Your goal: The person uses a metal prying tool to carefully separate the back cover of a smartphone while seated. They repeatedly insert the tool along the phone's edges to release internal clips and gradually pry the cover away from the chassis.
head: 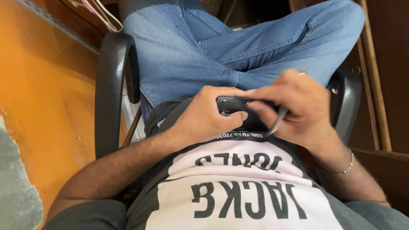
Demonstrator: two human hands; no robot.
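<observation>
Left hand [204, 119] is gripping a small black device [233, 105] over the lap; right hand [298, 106] is pinching a thin metal tool [277, 121] against it.

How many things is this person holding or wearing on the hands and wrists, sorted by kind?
Black handheld device, gripped in the left hand: 1
Thin metal tool, held in the right hand: 1
Ring on a finger of the right hand: 1
Chain bracelet on the right wrist: 1
Total: 4

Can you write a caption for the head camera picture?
Left hand grips small black device; right hand holds thin metal tool.
</observation>
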